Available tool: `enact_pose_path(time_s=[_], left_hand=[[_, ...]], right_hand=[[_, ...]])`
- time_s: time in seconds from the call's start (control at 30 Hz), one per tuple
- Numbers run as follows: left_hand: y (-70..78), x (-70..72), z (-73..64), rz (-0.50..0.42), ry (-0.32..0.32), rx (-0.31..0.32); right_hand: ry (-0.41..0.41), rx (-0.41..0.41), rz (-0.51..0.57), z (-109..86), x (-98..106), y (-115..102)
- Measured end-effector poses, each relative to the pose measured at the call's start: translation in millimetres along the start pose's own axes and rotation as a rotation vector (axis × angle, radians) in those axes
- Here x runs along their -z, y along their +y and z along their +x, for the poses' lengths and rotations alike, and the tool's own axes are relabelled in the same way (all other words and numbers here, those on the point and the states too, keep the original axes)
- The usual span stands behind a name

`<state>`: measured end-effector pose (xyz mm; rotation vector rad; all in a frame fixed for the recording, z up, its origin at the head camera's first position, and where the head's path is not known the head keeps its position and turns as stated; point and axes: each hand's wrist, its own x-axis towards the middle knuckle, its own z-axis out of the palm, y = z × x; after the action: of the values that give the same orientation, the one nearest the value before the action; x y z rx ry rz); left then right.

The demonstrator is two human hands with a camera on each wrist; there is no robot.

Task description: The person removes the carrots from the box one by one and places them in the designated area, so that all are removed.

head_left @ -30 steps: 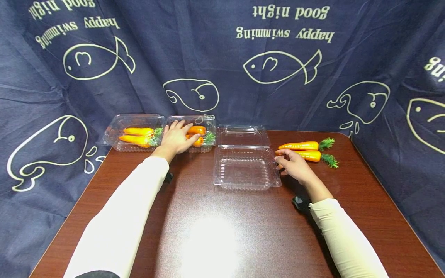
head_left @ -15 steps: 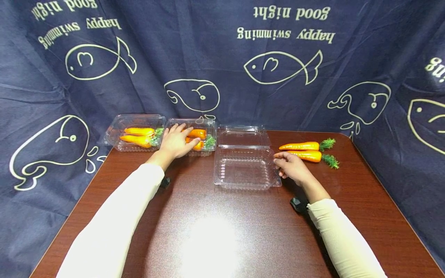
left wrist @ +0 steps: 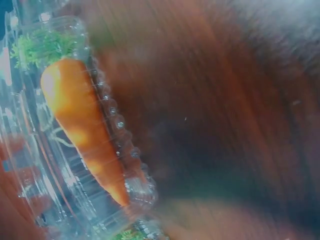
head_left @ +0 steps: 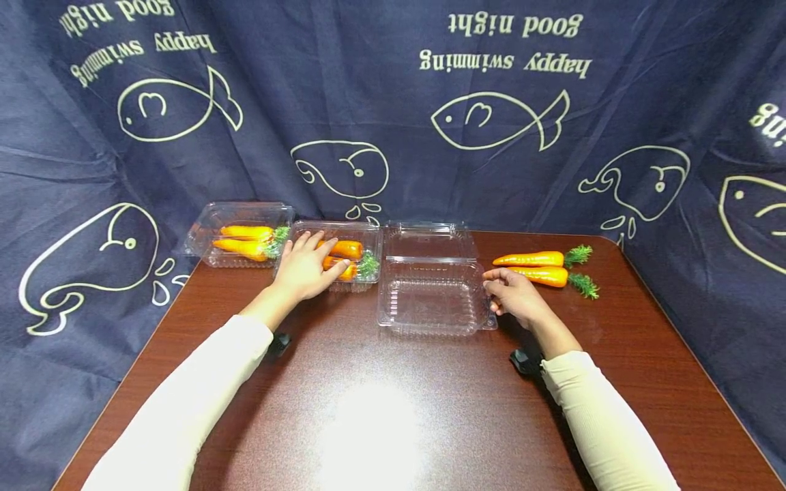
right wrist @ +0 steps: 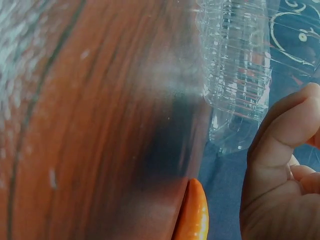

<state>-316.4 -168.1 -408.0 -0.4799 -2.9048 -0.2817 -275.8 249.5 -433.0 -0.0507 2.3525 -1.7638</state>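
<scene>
My left hand (head_left: 301, 271) rests spread on a closed clear plastic clamshell box (head_left: 374, 235), its fingers fairly straight across the lid and its thumb over the near side. Inside lie two orange carrots (head_left: 345, 249) with green tops; one carrot (left wrist: 82, 120) fills much of the left wrist view. To the right, an identical clamshell box (head_left: 432, 310) stands with its lid folded back and nothing in it. My right hand (head_left: 516, 294) pinches its right rim, the thumb and fingers bent. Right behind that hand lie two loose carrots (head_left: 540, 275).
Another closed clamshell box (head_left: 211, 232) with carrots (head_left: 245, 240) stands at the far left of the brown table (head_left: 479, 409). A dark blue curtain (head_left: 393, 102) with fish and whale drawings hangs along the back and sides.
My left hand has come nearer, with the middle box sliding toward me under it. My right hand has moved slightly left, its fingers bending more at the open box's rim.
</scene>
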Motion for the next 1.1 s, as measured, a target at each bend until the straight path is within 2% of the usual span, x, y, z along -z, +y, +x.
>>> enact_pose_path(time_s=[0.47, 0.77, 1.1], left_hand=[[2.7, 4.1, -38.1, -0.025, 0.033, -0.029], [2.3, 19.8, -63.2, -0.082, 0.01, -0.079], [3.3, 35.1, -91.5, -0.087, -0.024, -0.14]], right_hand=[[0.01, -0.011, 0.043, 7.1, 0, 6], [0.008, 0.001, 0.088, 4.6, -2, 5], [0.006, 0.007, 0.14, 6.1, -3, 8]])
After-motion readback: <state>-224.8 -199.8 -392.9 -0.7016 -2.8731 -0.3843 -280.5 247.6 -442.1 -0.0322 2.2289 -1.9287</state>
